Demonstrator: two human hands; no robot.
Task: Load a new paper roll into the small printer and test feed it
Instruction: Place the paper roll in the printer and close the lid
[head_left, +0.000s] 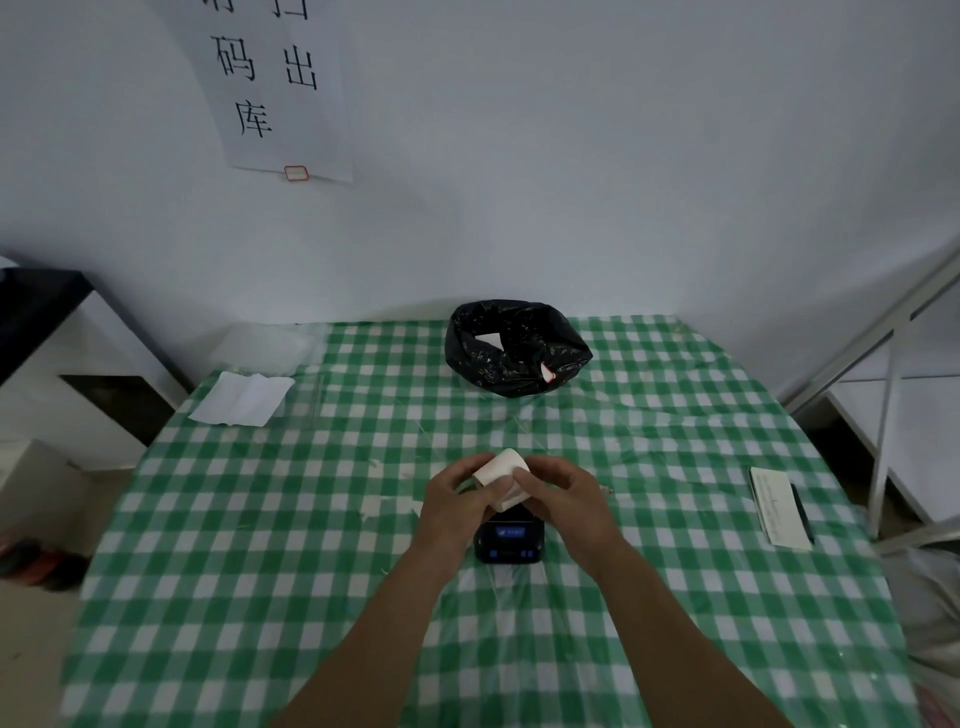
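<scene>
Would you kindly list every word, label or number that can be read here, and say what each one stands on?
"码", "出", "库": large black characters on the white paper sign on the wall; the characters above them are cut off by the frame.
Red-edged sticker at the sign's bottom: too small to read.
Printer screen: lit blue, text blurred.
Notepad at the table's right edge: lines too small to read.

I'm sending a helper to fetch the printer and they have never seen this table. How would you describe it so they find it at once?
Look at the round table with the green-and-white checked cloth. Near its middle, just below both hands, the left hand and right hand, which hold a white paper roll, sits the printer. It is the only small black box with a lit bluish screen; the other black thing, a crumpled bag, lies farther back.
</scene>
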